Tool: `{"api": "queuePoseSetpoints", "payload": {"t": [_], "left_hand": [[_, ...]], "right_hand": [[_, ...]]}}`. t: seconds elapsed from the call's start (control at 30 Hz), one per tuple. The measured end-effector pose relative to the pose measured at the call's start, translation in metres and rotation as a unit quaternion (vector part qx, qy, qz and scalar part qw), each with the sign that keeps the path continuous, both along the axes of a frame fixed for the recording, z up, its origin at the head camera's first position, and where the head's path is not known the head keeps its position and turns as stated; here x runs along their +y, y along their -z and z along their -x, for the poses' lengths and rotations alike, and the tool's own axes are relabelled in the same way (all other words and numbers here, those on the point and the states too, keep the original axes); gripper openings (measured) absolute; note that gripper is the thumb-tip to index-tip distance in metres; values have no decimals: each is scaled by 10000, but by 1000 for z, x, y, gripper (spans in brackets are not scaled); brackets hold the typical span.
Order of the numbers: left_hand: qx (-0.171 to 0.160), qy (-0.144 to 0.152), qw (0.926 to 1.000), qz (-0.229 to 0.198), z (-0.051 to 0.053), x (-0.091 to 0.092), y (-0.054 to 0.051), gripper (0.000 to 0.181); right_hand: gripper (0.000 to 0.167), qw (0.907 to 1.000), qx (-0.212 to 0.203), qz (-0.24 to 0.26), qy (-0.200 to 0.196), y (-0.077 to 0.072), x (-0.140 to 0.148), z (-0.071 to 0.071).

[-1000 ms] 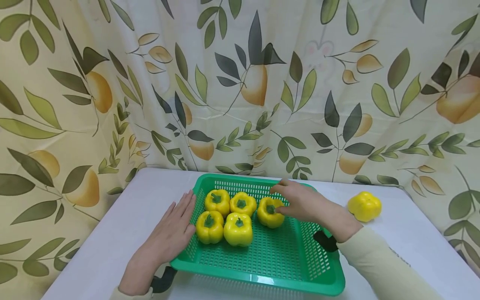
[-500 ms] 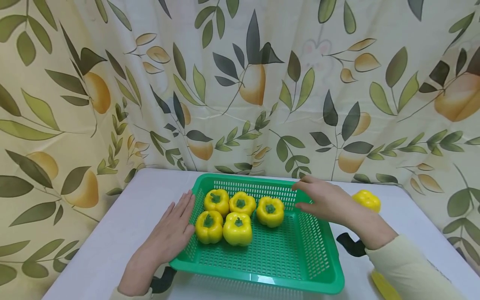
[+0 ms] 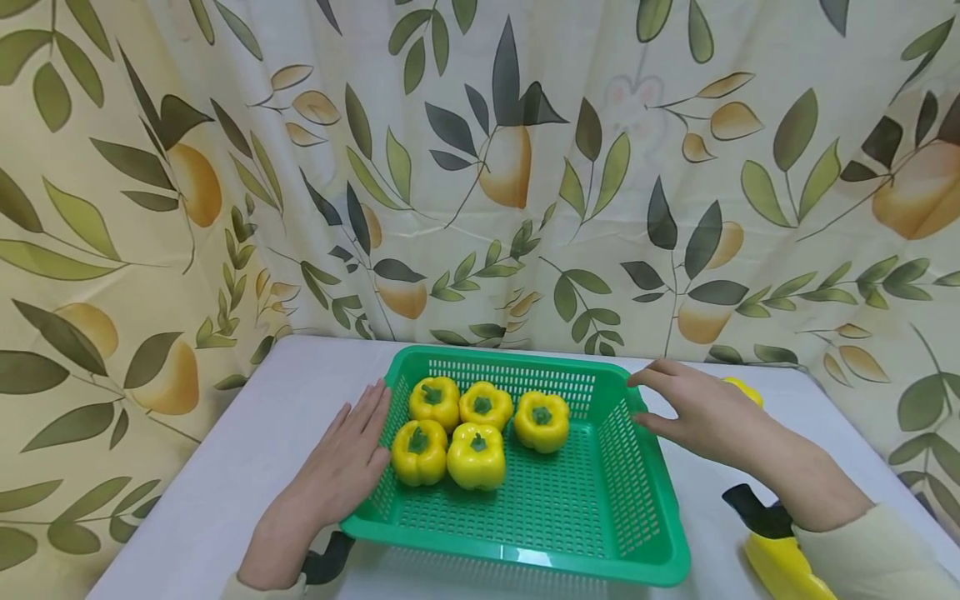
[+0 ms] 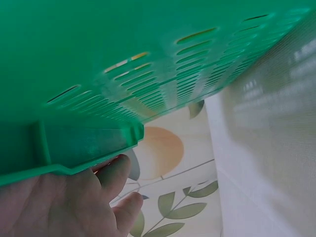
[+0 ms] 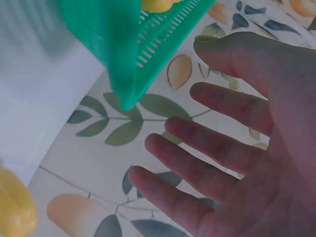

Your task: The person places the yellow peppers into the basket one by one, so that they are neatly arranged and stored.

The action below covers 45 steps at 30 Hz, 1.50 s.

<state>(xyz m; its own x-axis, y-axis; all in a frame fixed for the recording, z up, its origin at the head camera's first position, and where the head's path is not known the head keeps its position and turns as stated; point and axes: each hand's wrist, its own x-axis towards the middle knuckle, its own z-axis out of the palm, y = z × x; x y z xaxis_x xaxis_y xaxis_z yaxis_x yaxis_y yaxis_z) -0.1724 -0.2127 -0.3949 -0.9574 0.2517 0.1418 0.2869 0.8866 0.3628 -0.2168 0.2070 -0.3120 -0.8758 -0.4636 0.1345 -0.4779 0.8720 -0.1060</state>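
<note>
Several yellow bell peppers with green stems sit in the left and middle part of a green plastic basket. My left hand rests on the basket's left rim with straight fingers; in the left wrist view this hand lies against the rim. Beside the basket's far right corner is my right hand, holding nothing. In the right wrist view its fingers are spread, apart from the basket. Behind the right hand a yellow bell pepper is mostly hidden.
A white-covered table bears the basket. Another yellow object is partly covered by the right sleeve at the lower right. One yellow pepper shows at the right wrist view's left edge. A leaf-and-fruit patterned curtain hangs behind.
My right hand has moved from over the rightmost pepper inside the basket out to the right, past the rim. The pepper stays inside. The left hand and basket have not visibly moved.
</note>
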Motion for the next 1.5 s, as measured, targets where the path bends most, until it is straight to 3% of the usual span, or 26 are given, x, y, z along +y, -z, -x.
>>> {"api": "queuePoseSetpoints", "payload": {"t": [0.67,1.03,1.23,1.5], "left_hand": [[16,-36,10000,-17,-2,-2,1,64],[14,-51,10000,-32,-2,-1,1,64],[14,-27,10000,-90,-1,0,1,64],[55,6,10000,-82,-1,1,1,64]], "right_hand": [[43,9977,-235,-219,601,17,58,-21],[55,9881,-854,-444,1200,34,87,-32],[64,9774,-1470,-534,1419,51,103,-36],[78,9475,-2632,-559,1728,72,116,-44]]}}
